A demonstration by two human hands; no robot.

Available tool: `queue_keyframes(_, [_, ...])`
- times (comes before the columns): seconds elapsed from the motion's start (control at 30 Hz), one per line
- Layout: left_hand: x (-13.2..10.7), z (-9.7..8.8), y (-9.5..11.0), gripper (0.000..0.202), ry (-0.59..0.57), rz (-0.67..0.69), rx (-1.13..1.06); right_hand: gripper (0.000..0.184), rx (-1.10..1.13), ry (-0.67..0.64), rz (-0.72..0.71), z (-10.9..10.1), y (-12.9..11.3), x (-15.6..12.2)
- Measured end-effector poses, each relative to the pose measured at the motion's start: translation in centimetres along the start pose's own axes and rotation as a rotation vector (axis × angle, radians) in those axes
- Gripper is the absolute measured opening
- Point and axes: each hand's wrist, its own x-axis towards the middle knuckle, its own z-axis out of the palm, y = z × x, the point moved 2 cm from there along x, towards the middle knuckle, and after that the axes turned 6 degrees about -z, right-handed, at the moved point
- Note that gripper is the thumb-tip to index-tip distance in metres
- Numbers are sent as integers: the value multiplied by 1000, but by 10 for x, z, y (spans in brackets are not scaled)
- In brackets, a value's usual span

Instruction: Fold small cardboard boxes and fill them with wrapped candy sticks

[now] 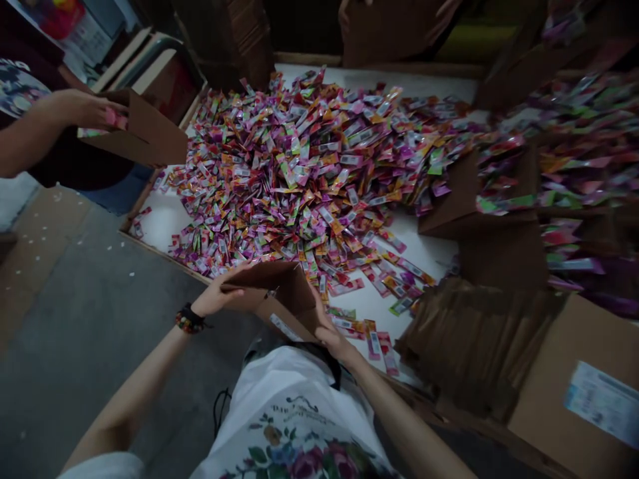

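Between my two hands is an open cardboard box (287, 286), tilted at the table's near edge, with a white label on its near side. My left hand (222, 293) grips the box's left side, thumb over the rim. Along the right side, my right hand (329, 329) clasps the cardboard wall. What shows of the box's inside is dark brown board; its bottom is partly hidden. Just beyond it spreads a big heap of small colourful wrapped packets (299, 173), and a few loose packets (374, 339) lie beside my right hand.
At the left a co-worker's hand (84, 110) holds another cardboard box (150, 130). Another person's hands grip a box (389, 30) across the table. Packet-filled boxes stand at the right, near flattened cartons (479, 339) and a labelled carton (574, 386). A wooden rim (164, 256) edges the white tabletop.
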Motion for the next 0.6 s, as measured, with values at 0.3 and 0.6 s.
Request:
queue_keyframes(0.3, [-2,12,-30,67,538,-24,-171,108,-609,-466,-253,8,-5,2])
queue_keyframes(0.6, [23,36,-41,95,258,-110,-27,87,-836,-496,-336,20,-1,12])
